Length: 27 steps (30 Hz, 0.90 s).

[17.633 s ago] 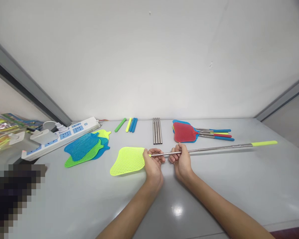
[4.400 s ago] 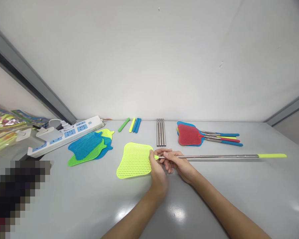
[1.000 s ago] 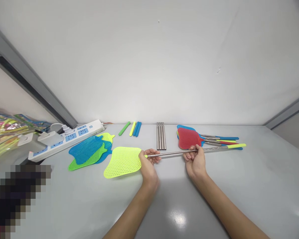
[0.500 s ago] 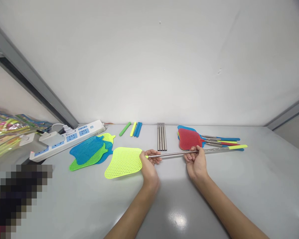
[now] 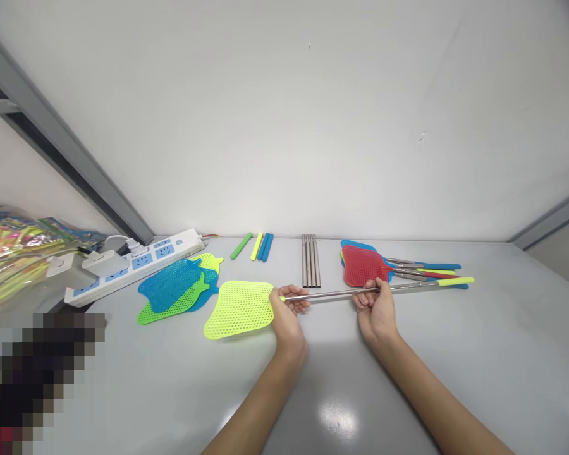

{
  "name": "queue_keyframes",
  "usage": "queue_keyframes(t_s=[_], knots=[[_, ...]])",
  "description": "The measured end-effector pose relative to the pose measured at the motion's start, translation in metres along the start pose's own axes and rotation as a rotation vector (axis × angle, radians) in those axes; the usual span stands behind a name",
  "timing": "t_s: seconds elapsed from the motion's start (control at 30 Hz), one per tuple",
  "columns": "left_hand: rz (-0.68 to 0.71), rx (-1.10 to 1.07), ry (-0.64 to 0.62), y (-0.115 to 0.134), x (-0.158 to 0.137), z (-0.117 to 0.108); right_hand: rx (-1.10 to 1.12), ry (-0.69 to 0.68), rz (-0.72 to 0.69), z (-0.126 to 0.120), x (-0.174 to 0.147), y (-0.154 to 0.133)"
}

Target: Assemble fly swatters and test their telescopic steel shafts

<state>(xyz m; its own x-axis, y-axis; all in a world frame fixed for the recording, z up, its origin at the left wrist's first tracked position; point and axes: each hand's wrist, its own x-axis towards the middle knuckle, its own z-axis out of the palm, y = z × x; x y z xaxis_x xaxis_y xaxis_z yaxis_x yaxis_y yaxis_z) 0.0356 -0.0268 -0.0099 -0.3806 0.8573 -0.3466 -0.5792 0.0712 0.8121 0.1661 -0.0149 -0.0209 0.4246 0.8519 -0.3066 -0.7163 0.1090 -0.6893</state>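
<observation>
Telescopic fly swatter (image 5: pixel 329 294), one: perforated yellow-green paddle (image 5: pixel 239 309), slim metal rod, yellow-green grip (image 5: pixel 456 282). Held crosswise over the grey tabletop (image 5: pixel 431 404), paddle toward the left, grip toward the right.

Left hand (image 5: pixel 288 313): thumb laid at the paddle's neck, fingers curled loosely beneath the rod. Right hand (image 5: pixel 375 309): rod pinched between thumb and bent fingers, partway toward the grip.

Handling, as judged: light overall; paddle thin and flexible, likely to bend if lifted by its edge; rod stiff but smooth, apt to slip or slide within its sections. Best held at the neck and on the rod, with the paddle left unpressed; the grip is expected to give the surest purchase.

Placed nearby: stack of finished swatters (image 5: pixel 363 265), red paddle uppermost, lying behind the right hand; whether their handles are touched by the held grip cannot be made out. Four metal rods (image 5: pixel 312 262), set side by side behind the hands. Loose perforated paddles (image 5: pixel 171 284), blue and green, overlapped beside the power strip (image 5: pixel 128 268).
</observation>
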Motion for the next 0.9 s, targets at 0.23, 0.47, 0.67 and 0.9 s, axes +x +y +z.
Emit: queue_keyframes(t_s=[0.23, 0.47, 0.67, 0.9], knots=[[0.006, 0.002, 0.004, 0.0003, -0.0014, 0.0003, -0.009, 0.003, -0.006, -0.0005, 0.0010, 0.0005], [0.018, -0.008, 0.037, -0.0013, -0.0010, 0.0012, -0.001, 0.003, 0.003, -0.0006, 0.0007, 0.0003], [0.029, -0.004, 0.028, -0.0010, -0.0007, 0.0009, -0.004, 0.009, 0.009, -0.0004, 0.0012, -0.0002], [0.031, 0.004, 0.021, -0.0008, -0.0003, 0.0009, 0.010, 0.009, 0.017, 0.0005, 0.0006, -0.0004]])
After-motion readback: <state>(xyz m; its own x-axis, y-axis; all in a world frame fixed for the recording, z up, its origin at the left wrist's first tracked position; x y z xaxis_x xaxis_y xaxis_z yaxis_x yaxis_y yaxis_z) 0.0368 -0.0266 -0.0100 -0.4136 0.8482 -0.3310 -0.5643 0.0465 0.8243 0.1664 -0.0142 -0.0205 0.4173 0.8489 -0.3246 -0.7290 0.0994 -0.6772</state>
